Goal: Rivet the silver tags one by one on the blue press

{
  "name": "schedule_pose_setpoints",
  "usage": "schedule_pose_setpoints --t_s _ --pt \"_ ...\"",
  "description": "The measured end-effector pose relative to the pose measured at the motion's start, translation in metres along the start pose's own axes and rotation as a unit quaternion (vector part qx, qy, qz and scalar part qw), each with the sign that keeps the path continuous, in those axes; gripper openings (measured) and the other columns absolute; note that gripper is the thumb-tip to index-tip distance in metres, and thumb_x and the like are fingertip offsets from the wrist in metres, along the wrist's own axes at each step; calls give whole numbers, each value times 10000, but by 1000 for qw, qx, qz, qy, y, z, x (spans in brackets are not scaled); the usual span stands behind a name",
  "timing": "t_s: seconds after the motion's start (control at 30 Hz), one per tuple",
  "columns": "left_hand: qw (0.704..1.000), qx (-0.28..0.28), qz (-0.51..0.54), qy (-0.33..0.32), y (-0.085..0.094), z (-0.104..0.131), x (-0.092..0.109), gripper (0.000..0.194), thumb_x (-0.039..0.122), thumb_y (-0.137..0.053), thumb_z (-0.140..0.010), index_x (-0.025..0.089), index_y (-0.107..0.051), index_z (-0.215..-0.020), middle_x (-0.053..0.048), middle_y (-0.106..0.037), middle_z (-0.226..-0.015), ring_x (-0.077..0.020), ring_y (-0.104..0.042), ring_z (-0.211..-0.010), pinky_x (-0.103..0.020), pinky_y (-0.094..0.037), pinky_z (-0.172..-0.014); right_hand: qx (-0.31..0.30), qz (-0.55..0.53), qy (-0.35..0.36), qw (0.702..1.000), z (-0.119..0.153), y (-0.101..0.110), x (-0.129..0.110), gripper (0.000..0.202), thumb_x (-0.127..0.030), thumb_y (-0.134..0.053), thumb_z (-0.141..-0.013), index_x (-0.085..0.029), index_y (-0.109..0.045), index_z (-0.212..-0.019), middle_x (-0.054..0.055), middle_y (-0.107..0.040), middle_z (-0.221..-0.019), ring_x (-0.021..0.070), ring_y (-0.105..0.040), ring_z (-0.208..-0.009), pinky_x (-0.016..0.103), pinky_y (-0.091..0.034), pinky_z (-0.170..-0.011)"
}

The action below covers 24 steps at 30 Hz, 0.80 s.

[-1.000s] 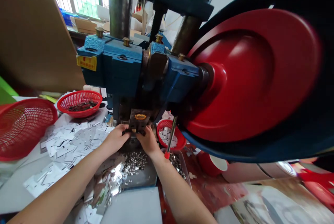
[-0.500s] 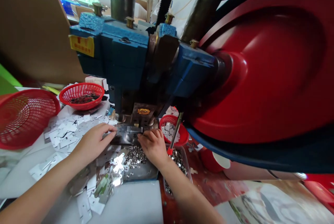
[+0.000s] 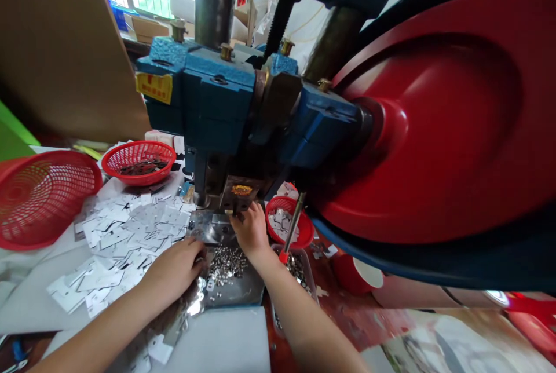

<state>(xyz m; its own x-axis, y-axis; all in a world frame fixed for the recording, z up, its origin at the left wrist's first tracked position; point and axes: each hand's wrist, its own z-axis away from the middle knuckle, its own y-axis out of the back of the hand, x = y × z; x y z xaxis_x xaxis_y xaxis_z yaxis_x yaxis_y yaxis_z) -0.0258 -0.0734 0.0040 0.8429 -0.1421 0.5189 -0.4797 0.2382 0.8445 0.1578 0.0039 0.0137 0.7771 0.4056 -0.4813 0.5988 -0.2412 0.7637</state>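
A blue press (image 3: 217, 101) stands in front, with a metal die plate (image 3: 211, 228) under its ram. My right hand (image 3: 252, 228) is at the right edge of that plate, just below the ram, its fingers bent together; whatever they hold is hidden. Lower and to the left, my left hand (image 3: 180, 263) has its fingers curled down beside a pile of small shiny metal parts (image 3: 228, 264); its fingertips are in shadow. White flat plates (image 3: 139, 222) lie heaped to the left of the press.
Red baskets (image 3: 47, 199) stand at the left, one with dark parts inside. Right of the press are a small red basket (image 3: 304, 228), a red-ended metal rod (image 3: 293, 228), a clear tub of small parts (image 3: 308, 269) and a large red flywheel (image 3: 456, 130).
My left hand has moved down from the die plate to beside the small parts. My right hand has moved up toward the ram. The view has shifted slightly.
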Motion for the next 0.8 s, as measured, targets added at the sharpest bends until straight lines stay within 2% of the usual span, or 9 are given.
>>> schedule_pose_setpoints --t_s 0.1,0.23,0.37,0.47,0.57,0.67,0.8 --pt "1000 0 28 3 3 1 -3 155 323 -475 -801 240 -605 -815 -55 -649 -880 -242 -610 -853 -359 -423 -755 -26 60 65 996 6 3 -5 99 -272 -604 -836 -247 -698 -821 54 -623 -835 229 -506 -883 359 -366 -793" --pt "998 -9 52 23 8 1 -8 161 342 -468 -805 251 -601 -814 -37 -673 -848 -234 -622 -813 -341 -428 -716 -56 98 133 985 18 20 -12 223 -389 -534 -889 -286 -672 -1030 51 -624 -882 234 -480 -902 406 -325 -871" --pt "996 5 85 0 17 2 -16 231 351 -474 -815 273 -637 -958 -35 -695 -971 -234 -630 -908 -337 -445 -791 -70 98 132 984 22 26 -14 283 -443 -538 -880 -287 -656 -1085 52 -615 -895 232 -475 -907 423 -301 -923" --pt "995 11 96 -10 24 5 -20 268 369 -447 -844 289 -652 -998 -28 -688 -1006 -226 -623 -947 -337 -444 -836 -68 64 98 991 19 21 -11 240 -396 -520 -898 -284 -680 -1038 47 -610 -908 217 -489 -906 387 -340 -879" --pt "993 34 110 14 26 9 -22 289 383 -405 -870 286 -651 -986 -30 -669 -1027 -222 -615 -956 -350 -443 -854 -66 34 80 994 16 18 -6 213 -318 -507 -906 -286 -694 -1003 42 -604 -936 202 -499 -905 351 -367 -828" --pt "986 74 144 45 23 10 -24 295 386 -396 -869 274 -631 -1006 -38 -653 -1073 -229 -608 -977 -365 -448 -867 -59 45 115 991 16 21 -3 234 -279 -521 -889 -299 -674 -1064 46 -602 -951 213 -491 -922 376 -354 -871" --pt "973 92 196 86 21 10 -25 332 411 -464 -822 265 -608 -1084 -39 -667 -1074 -242 -619 -946 -380 -466 -841 -40 54 154 986 24 26 3 245 -280 -554 -865 -299 -663 -1084 45 -598 -937 212 -491 -908 402 -344 -909"
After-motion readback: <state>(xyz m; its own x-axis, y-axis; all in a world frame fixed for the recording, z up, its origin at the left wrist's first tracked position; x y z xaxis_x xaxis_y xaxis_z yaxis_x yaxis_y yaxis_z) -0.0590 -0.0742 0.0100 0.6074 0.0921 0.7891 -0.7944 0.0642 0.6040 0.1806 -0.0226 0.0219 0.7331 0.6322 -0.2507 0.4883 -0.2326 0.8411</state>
